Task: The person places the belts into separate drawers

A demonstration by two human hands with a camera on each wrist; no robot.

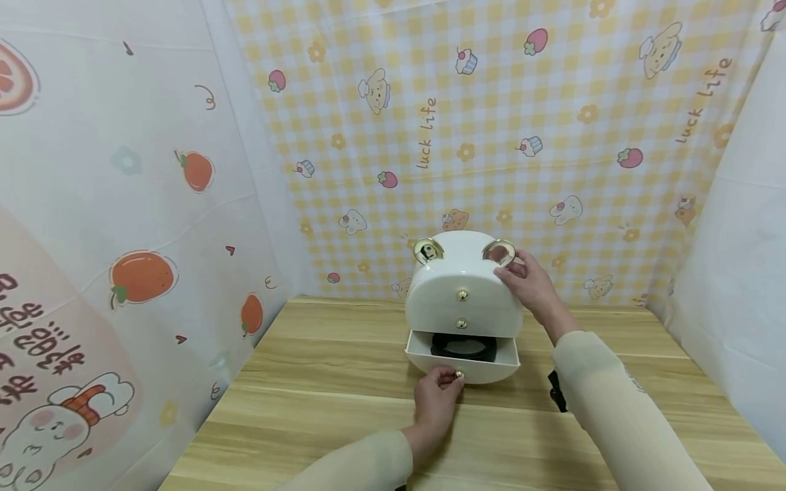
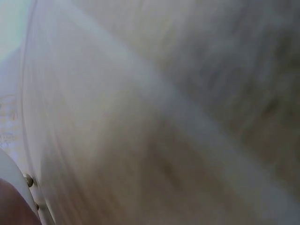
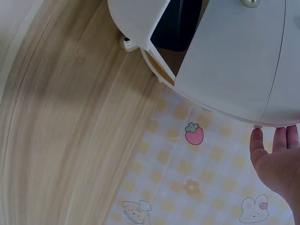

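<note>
A white storage box with two gold-rimmed ears stands on the wooden table. Its bottom drawer is pulled out, and a black oval-rimmed thing lies inside. At the drawer front, my left hand pinches the small gold knob between thumb and fingers. My right hand rests against the box's upper right side, just beside the right ear. The right wrist view shows its fairly straight fingertips at the box's edge. Blur fills most of the left wrist view.
Two more gold knobs sit on the closed upper fronts, one being the top knob. Behind the box hangs a yellow checked cloth; a printed white cloth hangs at left. A small black thing shows beside the right sleeve.
</note>
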